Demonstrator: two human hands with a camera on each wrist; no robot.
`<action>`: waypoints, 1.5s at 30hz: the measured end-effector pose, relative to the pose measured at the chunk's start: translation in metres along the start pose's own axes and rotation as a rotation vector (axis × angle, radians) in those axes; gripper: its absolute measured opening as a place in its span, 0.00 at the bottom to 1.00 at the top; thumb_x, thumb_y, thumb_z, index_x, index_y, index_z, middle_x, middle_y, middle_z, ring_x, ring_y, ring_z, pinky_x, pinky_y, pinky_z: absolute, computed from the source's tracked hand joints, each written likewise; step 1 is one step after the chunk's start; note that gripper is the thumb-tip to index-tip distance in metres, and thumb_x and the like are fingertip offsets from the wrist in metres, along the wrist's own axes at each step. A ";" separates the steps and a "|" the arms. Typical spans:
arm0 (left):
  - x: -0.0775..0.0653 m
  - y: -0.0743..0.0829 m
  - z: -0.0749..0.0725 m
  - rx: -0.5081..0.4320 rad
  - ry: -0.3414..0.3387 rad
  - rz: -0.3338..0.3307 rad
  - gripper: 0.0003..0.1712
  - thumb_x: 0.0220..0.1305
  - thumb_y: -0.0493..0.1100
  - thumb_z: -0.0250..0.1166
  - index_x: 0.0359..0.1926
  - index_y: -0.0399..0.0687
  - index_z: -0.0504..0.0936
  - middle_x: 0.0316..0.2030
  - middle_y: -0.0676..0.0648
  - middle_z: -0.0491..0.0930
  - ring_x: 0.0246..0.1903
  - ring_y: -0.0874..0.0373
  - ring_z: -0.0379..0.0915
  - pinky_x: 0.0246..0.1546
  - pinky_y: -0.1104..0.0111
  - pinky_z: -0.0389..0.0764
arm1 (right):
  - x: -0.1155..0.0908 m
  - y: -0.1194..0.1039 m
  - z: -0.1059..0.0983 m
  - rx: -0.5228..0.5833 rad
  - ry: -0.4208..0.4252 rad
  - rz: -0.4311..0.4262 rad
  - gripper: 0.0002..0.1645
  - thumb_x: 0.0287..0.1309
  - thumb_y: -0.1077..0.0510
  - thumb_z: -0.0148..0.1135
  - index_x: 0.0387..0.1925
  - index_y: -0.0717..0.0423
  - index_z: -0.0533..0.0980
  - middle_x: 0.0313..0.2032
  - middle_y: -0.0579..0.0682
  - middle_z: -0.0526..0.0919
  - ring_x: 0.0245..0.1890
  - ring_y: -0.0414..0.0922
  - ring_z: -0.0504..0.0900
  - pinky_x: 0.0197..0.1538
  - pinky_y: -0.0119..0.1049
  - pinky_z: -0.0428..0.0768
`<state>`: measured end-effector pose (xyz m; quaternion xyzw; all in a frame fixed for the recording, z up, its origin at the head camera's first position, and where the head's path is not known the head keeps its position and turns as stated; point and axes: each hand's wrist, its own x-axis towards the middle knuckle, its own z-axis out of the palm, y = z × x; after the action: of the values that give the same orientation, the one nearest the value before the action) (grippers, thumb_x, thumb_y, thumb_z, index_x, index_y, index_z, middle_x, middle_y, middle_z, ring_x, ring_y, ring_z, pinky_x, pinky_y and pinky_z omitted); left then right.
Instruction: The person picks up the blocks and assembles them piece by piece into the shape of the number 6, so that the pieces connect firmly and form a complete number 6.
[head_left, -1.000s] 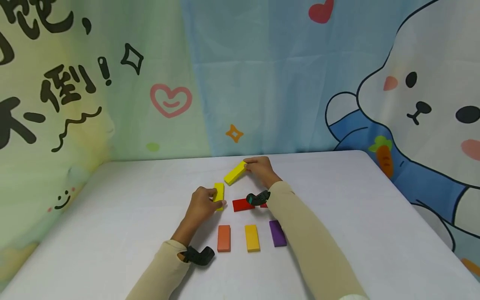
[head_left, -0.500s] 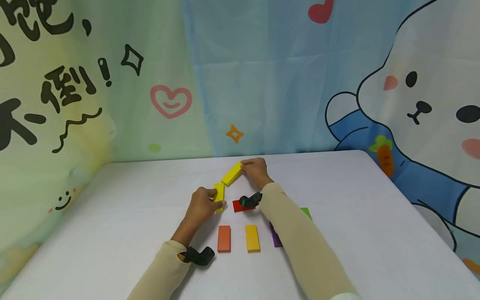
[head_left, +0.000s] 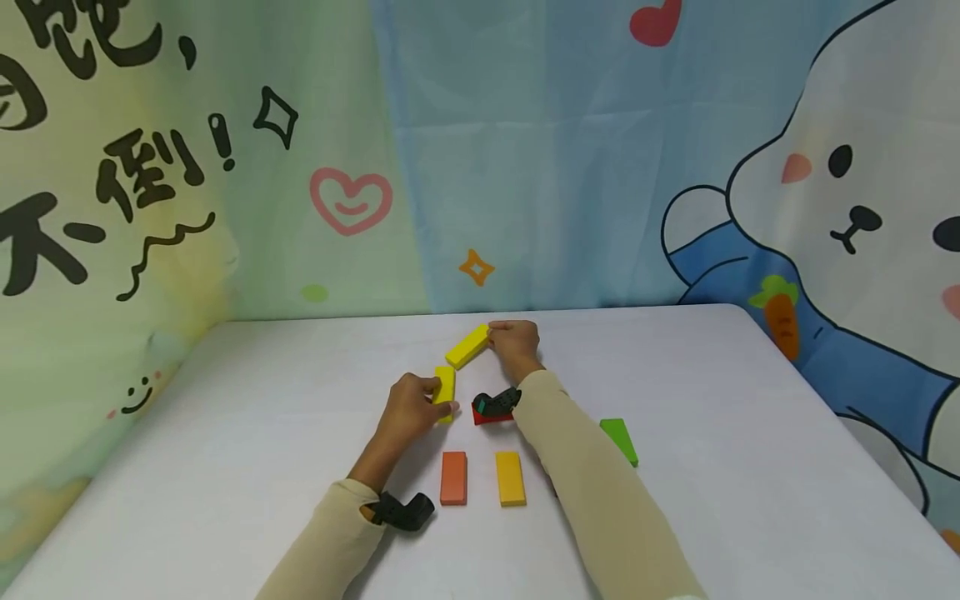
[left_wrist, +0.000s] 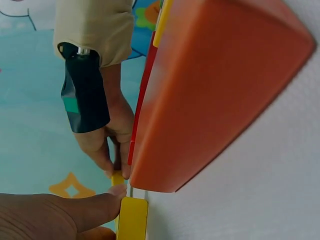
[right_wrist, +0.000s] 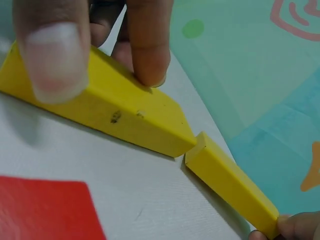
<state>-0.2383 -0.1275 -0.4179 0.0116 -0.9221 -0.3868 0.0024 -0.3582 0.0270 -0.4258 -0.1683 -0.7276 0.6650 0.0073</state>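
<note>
My left hand [head_left: 408,410] pinches a yellow block [head_left: 446,393] on the white table, thumb and fingers on opposite sides. Beyond it, my right hand [head_left: 514,346] holds the far end of a second yellow block [head_left: 467,347], which lies slanted to the right. In the right wrist view, the corner of the nearer yellow block [right_wrist: 135,112] meets the end of the other, or very nearly so. A red block [head_left: 491,418] is partly hidden under the right wrist's camera. In the left wrist view, an orange block [left_wrist: 225,95] looms large in front.
Nearer the person lie the orange block, again seen from the head [head_left: 453,478], and a dark-yellow block [head_left: 511,479]. A green block [head_left: 619,441] shows beyond the right sleeve [head_left: 600,492]. A printed cloth [head_left: 525,167] hangs behind the table [head_left: 300,358].
My right hand has drawn its yellow block left, closing the gap to the left one. The right sleeve now covers the purple block and uncovers the green one. My left hand stays put.
</note>
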 end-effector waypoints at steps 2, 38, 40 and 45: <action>-0.001 0.000 0.000 -0.004 0.004 0.000 0.29 0.53 0.39 0.76 0.55 0.31 0.80 0.48 0.35 0.76 0.41 0.49 0.73 0.33 0.69 0.81 | 0.000 0.001 0.001 -0.014 -0.001 -0.017 0.09 0.59 0.67 0.64 0.42 0.63 0.84 0.46 0.57 0.83 0.42 0.45 0.83 0.44 0.31 0.82; -0.003 0.004 -0.001 0.009 0.012 -0.014 0.30 0.54 0.40 0.75 0.57 0.33 0.79 0.47 0.38 0.76 0.43 0.49 0.73 0.36 0.69 0.83 | 0.001 0.004 -0.019 -0.350 -0.269 -0.310 0.20 0.67 0.60 0.56 0.59 0.59 0.77 0.55 0.52 0.80 0.58 0.47 0.74 0.61 0.38 0.73; -0.002 0.004 -0.001 0.010 0.013 -0.019 0.30 0.54 0.41 0.75 0.57 0.33 0.79 0.47 0.38 0.76 0.43 0.49 0.73 0.36 0.69 0.83 | 0.001 0.003 -0.022 -0.351 -0.290 -0.325 0.21 0.67 0.61 0.56 0.60 0.60 0.76 0.55 0.52 0.81 0.58 0.47 0.74 0.61 0.38 0.73; -0.002 0.003 -0.001 0.013 0.006 -0.024 0.30 0.54 0.40 0.75 0.57 0.33 0.79 0.48 0.38 0.76 0.43 0.49 0.73 0.36 0.69 0.82 | 0.001 0.000 -0.028 -0.365 -0.315 -0.349 0.23 0.67 0.63 0.56 0.62 0.62 0.73 0.55 0.53 0.81 0.58 0.47 0.75 0.59 0.38 0.75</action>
<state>-0.2359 -0.1260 -0.4145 0.0236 -0.9244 -0.3806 0.0004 -0.3523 0.0545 -0.4230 0.0658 -0.8454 0.5297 -0.0218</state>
